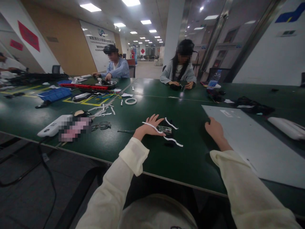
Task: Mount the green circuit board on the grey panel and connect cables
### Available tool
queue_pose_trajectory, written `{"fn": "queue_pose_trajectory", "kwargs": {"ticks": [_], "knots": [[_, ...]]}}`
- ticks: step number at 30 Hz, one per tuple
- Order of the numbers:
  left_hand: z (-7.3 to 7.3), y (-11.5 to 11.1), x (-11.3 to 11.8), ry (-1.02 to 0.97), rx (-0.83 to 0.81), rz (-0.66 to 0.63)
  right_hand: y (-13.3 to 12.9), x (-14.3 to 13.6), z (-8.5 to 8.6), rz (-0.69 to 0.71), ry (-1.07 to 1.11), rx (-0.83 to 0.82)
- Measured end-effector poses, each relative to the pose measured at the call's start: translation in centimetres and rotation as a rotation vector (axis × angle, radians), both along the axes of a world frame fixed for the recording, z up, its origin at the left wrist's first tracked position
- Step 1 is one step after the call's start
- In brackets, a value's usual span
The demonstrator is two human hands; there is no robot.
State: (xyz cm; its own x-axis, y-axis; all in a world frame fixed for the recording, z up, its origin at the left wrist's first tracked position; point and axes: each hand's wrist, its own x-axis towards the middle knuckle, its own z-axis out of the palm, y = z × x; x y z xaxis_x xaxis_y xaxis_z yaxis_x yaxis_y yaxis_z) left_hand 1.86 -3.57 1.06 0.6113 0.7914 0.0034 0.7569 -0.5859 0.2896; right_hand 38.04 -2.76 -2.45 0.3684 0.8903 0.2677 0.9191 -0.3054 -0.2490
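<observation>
Left hand [150, 127] lies open, flat, on a small green circuit board [164, 129], long axis roughly left-right; thin white strips [173, 140] curl beside. Right hand [214, 128] rests loosely curled on a grey sheet [252, 143], grip unclear.

Left hand [150, 126] flat beside circuit board [164, 129] (white strips around), green table [133, 149]

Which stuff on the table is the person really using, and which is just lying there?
In use:
- left hand, lying flat on the table
- small circuit board beside its fingers
- white strips around the board
- right hand, at the edge of the grey sheet

Just lying about:
- tape roll
- glasses
- blue tray
- water bottle
</observation>
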Motion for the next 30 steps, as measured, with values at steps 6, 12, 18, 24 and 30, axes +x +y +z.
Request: {"fn": "queue_pose_trajectory", "kwargs": {"ticks": [6,12,18,24,30], "knots": [[-0.5,0.4,-0.6,-0.076,-0.063,-0.033,-0.4,-1.0,0.3,0.020,0.037,0.050],[-0.4,0.3,-0.4,-0.172,-0.067,-0.056,-0.8,-2.7,0.5,0.091,0.120,0.099],[-0.2,0.3,-0.4,-0.252,-0.039,-0.029,-0.9,-4.3,0.5,0.159,0.160,0.123],[0.8,-0.1,-0.6,-0.341,-0.041,-0.008,-0.7,-4.8,0.3,0.214,0.167,0.146],[1.2,0.2,-1.6,-0.422,0.015,0.029,-0.8,-5.0,0.3,0.225,0.194,0.169]]}}
